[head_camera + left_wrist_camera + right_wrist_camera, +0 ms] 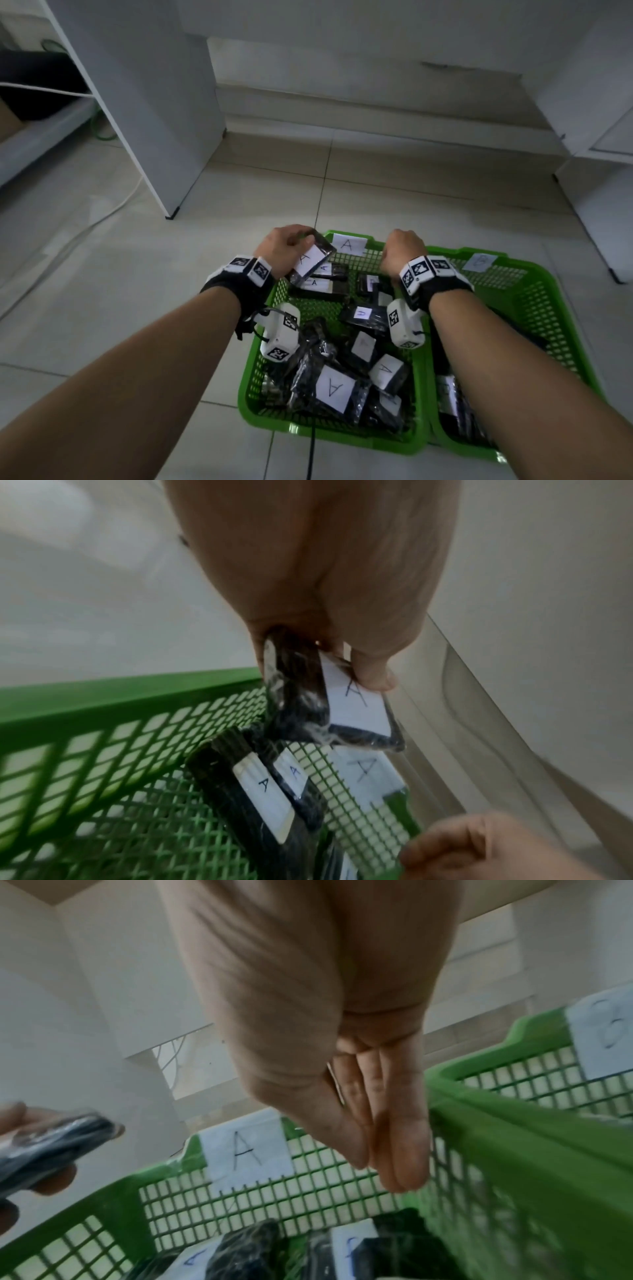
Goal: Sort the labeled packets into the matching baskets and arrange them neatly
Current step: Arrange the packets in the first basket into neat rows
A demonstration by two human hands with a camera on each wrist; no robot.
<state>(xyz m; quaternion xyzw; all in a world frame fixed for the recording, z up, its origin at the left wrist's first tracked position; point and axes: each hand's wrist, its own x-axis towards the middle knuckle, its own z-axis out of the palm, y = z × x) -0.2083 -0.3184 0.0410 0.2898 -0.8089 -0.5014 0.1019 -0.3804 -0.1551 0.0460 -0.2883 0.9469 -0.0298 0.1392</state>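
Two green baskets stand side by side on the floor. Basket A (329,435) (103,693) (274,1199) carries a paper "A" tag (347,244) on its far wall. Basket B (534,270) (534,1037) has a "B" tag (479,262). My left hand (298,248) (318,669) pinches a black wrapped packet labelled A (313,260) (342,712) above basket A's far left corner. Two A packets (322,284) (267,791) stand in a row just below it. My right hand (404,248) (387,1150) hangs at basket A's far right corner, fingers straight and together, holding nothing.
Several more A packets (334,387) lie jumbled in the near half of basket A. Basket B holds a few packets (452,401) at its near end. A white cabinet panel (154,102) stands to the far left, another cabinet (599,171) to the right. A black cable (310,452) trails over the tiled floor.
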